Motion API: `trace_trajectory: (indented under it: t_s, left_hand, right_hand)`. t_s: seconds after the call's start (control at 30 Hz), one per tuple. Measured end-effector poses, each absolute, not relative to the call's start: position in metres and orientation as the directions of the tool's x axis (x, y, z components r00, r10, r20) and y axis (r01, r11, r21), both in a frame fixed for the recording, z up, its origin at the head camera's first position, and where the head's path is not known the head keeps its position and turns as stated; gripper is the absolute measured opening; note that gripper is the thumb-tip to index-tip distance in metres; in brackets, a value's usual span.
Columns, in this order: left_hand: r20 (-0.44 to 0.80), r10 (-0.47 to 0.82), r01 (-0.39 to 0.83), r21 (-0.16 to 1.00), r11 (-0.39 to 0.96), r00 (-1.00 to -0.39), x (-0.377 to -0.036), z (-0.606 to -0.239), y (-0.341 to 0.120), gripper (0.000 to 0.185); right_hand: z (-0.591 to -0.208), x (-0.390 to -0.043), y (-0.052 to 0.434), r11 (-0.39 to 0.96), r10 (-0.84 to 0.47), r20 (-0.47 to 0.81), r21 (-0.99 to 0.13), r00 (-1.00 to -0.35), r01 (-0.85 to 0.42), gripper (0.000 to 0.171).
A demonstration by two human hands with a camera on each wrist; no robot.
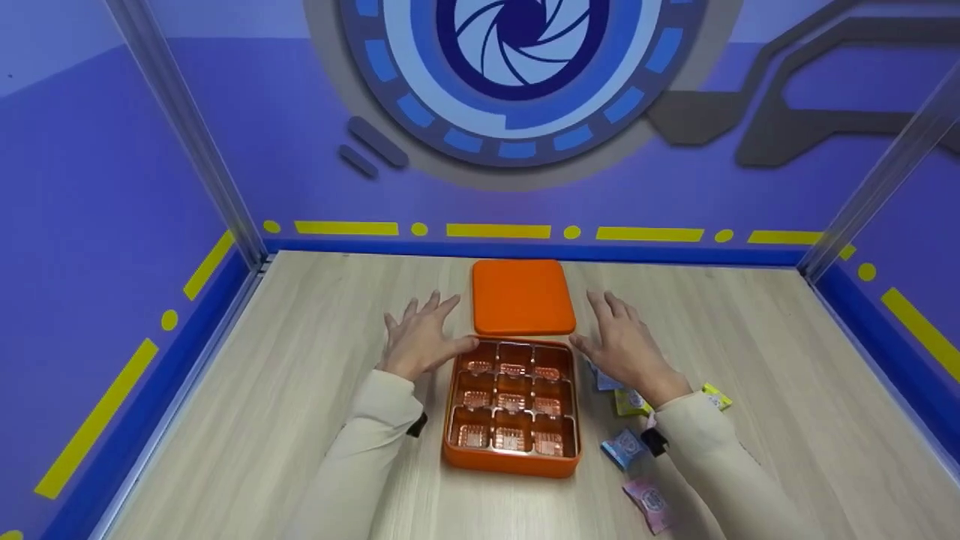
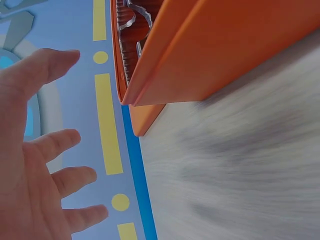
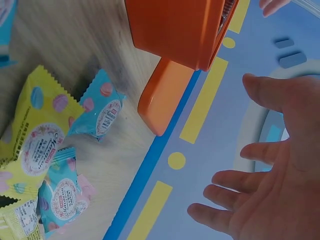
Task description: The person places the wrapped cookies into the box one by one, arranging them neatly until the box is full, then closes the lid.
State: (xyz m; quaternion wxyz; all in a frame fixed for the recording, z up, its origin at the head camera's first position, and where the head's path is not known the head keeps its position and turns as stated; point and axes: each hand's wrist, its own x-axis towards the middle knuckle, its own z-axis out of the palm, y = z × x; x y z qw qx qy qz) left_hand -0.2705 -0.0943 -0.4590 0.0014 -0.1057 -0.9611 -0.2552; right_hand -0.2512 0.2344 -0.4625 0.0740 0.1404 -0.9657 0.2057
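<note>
While both hands hover with their fingers spread and straight, the orange box (image 1: 512, 457) sits between them on the wooden counter (image 1: 300, 420), holding nothing in its grid of coppery compartments. The left hand (image 1: 420, 341) lies at the box's far-left corner — its thumb reaches toward the rim there and seems to touch or nearly touch it, though the head view does not settle which. The right hand (image 1: 622, 345) mirrors it at the far-right corner, thumb close to the rim, the other fingers (image 1: 607, 304) fanned out toward the back wall.

From the left wrist view the left hand's fingers (image 2: 65, 180) are apart and grip nothing, with the box's orange wall just beside them. From the right wrist view the right hand's fingers (image 3: 235, 187) are likewise splayed and hold nothing; the box and its lid stand a little apart from the palm.

The orange lid (image 1: 523, 297) lies flat on the counter directly behind the box, touching or almost touching its far edge, and falls between the two sets of fingertips.

Wrapped sweets lie scattered on the counter to the right of the box — a blue packet (image 1: 626, 447), a pink packet (image 1: 649, 504) nearest the front, and a yellow packet (image 1: 718, 395) beside the right sleeve (image 1: 705, 442), with more partly hidden under that wrist.
</note>
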Motion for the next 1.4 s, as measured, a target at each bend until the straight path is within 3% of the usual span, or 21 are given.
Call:
trace_trajectory:
  t_s: [0.33, 1.1, 1.4]
  left_hand:
    - [0.075, 0.208, 0.216, 0.529, 0.820, -0.975, -0.263, -0.461, -0.093, 0.084]
    - [0.100, 0.203, 0.225, 0.493, 0.840, -0.974, -0.253, -0.474, -0.091, 0.070]
    - [0.058, 0.202, 0.198, 0.577, 0.793, -0.978, -0.248, -0.476, -0.093, 0.062]
  right_hand:
    - [-0.464, -0.246, 0.236, 0.871, -0.198, 0.139, -0.428, -0.970, -0.239, 0.078]
    - [-0.480, -0.238, 0.243, 0.904, -0.171, 0.059, -0.388, -0.984, -0.180, 0.071]
    - [-0.486, -0.236, 0.245, 0.907, -0.172, 0.004, -0.389, -0.985, -0.159, 0.057]
